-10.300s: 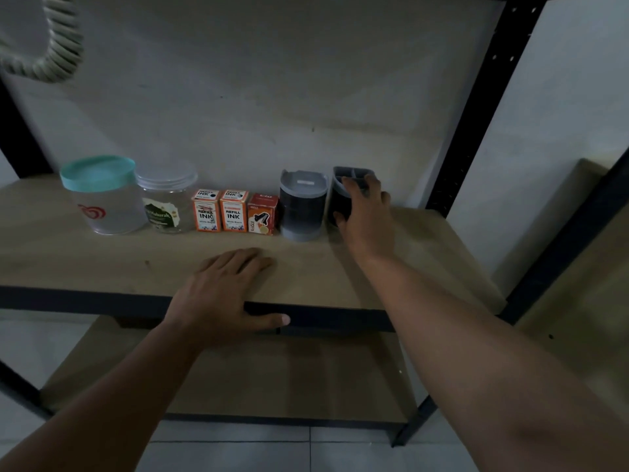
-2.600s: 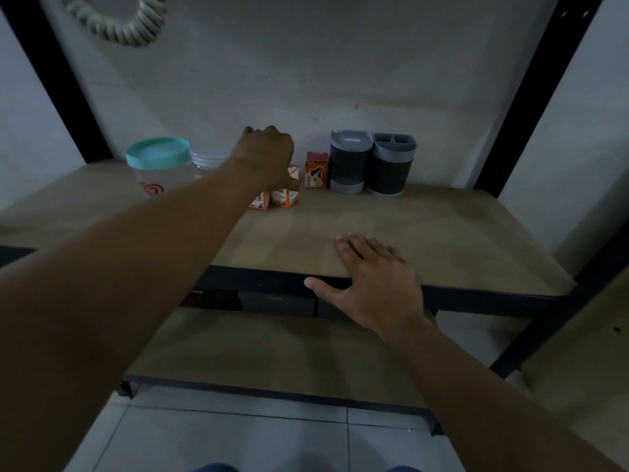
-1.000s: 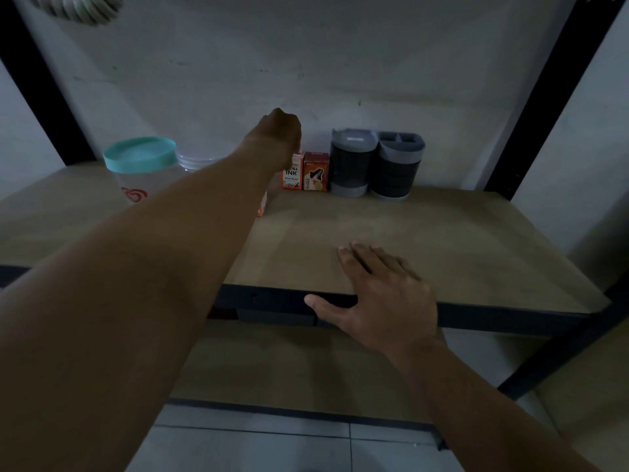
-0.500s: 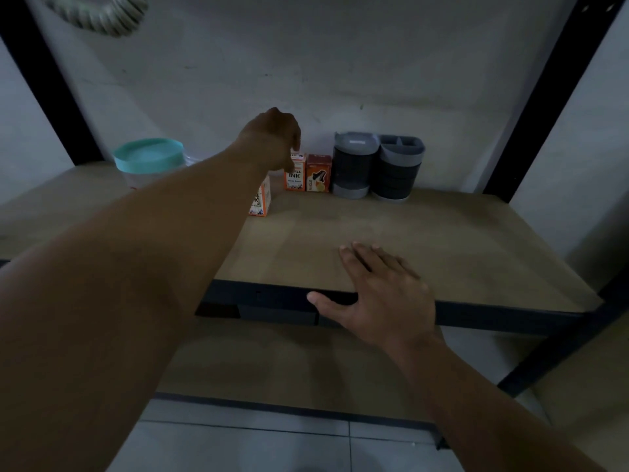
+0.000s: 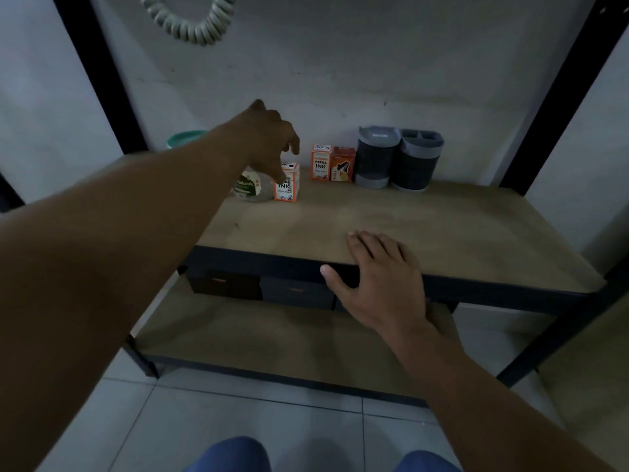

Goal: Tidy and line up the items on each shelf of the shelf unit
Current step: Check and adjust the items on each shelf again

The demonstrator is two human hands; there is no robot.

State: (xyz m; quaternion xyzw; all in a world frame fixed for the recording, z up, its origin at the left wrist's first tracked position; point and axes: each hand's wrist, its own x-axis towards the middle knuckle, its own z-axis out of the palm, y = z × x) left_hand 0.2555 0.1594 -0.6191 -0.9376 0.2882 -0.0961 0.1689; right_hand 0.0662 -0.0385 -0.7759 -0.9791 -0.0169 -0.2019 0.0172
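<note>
Head view: the left hand (image 5: 269,137) hangs over the forward orange-and-white refill ink box (image 5: 287,182), fingers drooping loosely onto its top and seemingly not gripping it, though the fingertips blur; the right hand (image 5: 377,277) lies flat and spread on the wooden shelf board (image 5: 442,226). This box stands ahead of the back row, just beside the clear labelled jar (image 5: 250,189), apart from the second ink box (image 5: 321,162). Risk: a careless push could topple the light carton or knock the jar.

Room lighting is dim and flat. A faint bright patch marks the shelf (image 5: 442,229) centre. Wide-angle distortion bows the uprights (image 5: 558,93) at the edges; the left hand (image 5: 272,141) shows blur.
</note>
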